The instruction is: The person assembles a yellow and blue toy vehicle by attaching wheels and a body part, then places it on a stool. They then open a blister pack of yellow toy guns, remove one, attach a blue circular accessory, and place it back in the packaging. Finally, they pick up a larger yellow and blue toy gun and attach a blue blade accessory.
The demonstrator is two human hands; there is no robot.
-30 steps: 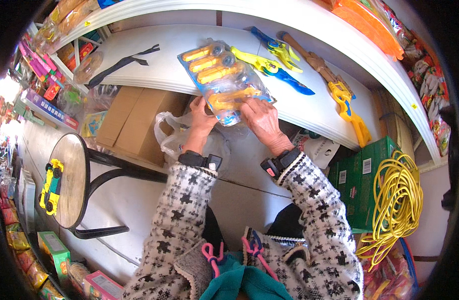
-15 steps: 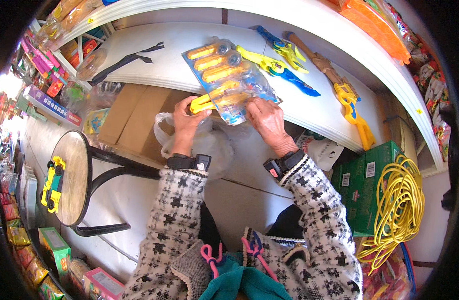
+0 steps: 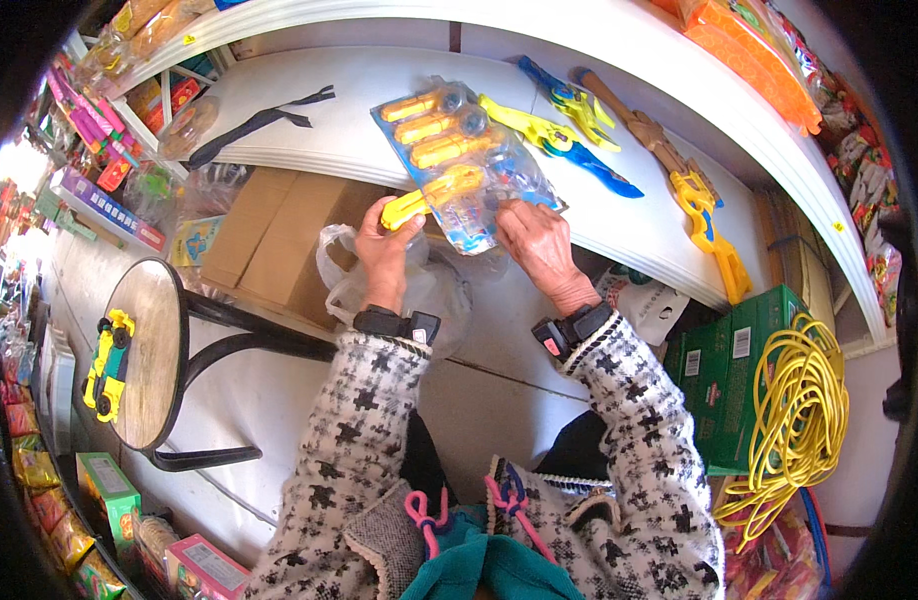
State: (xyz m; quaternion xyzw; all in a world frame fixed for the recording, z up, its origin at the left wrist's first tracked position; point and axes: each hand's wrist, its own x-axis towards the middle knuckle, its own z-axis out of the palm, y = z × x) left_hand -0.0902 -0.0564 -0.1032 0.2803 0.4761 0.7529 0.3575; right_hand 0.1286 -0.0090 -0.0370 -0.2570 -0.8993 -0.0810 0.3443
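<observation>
A blue-backed blister pack (image 3: 449, 150) with several yellow toys in clear pockets leans over the front edge of the white shelf. My left hand (image 3: 384, 255) is closed around the end of a yellow plastic toy (image 3: 407, 210), whose other end overlaps the pack's lower pocket; I cannot tell if it is fully out. At the pack's lower right corner, my right hand (image 3: 541, 245) pinches the clear plastic. Behind the pack on the shelf are a yellow-green and blue toy gun (image 3: 559, 140), a similar blue and yellow one (image 3: 574, 100), and a longer brown and yellow toy gun (image 3: 679, 170).
A black strap (image 3: 259, 125) lies on the shelf (image 3: 329, 75). Below are a cardboard box (image 3: 269, 230) and a white plastic bag (image 3: 349, 265). A round stool (image 3: 149, 350) bears a yellow-green toy car (image 3: 109, 365). Yellow cable (image 3: 799, 400) hangs beside a green box (image 3: 719, 370).
My left hand has shifted slightly right, and the yellow toy in it shows more plainly over the pack. My right hand stays on the pack's corner.
</observation>
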